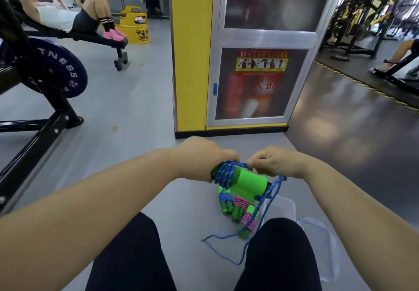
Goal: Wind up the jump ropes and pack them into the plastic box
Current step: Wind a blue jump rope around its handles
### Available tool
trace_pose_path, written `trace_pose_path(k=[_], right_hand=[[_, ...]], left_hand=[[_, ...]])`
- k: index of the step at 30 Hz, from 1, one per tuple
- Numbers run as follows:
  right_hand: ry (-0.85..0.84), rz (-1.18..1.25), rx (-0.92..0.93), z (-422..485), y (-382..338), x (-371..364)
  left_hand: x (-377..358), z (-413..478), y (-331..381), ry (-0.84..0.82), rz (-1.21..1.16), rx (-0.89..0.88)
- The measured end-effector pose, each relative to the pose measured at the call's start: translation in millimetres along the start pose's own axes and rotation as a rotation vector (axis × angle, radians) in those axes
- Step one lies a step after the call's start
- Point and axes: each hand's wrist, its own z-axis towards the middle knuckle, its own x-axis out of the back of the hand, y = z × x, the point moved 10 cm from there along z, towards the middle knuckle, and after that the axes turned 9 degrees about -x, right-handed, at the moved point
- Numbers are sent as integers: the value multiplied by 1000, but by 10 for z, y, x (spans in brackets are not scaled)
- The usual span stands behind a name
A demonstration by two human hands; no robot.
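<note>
My left hand (201,154) grips the green handles (247,183) of a blue jump rope, held above the floor. Blue cord (223,174) is wound round the handles near that hand. My right hand (272,162) pinches the blue cord just above the handles. The loose end of the blue rope (226,250) trails down to the floor between my knees. Three wound ropes lie on the floor below: one with blue cord (225,201) and two with pink cord (240,206) (248,222). The clear plastic box (285,206) sits beside them, partly hidden by my right knee.
The box's clear lid (319,240) lies right of my right knee. A yellow pillar (191,52) and a fire cabinet (260,75) stand ahead. A black weight bench with a plate (61,68) is at left, with a person lying on it. Gym machines stand at far right.
</note>
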Motion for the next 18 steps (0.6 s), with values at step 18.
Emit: trace_pose_path(k=[18], right_hand=[[-52, 272, -80, 288, 465, -896]], left_hand=[[-142, -272, -487, 161, -657, 166]])
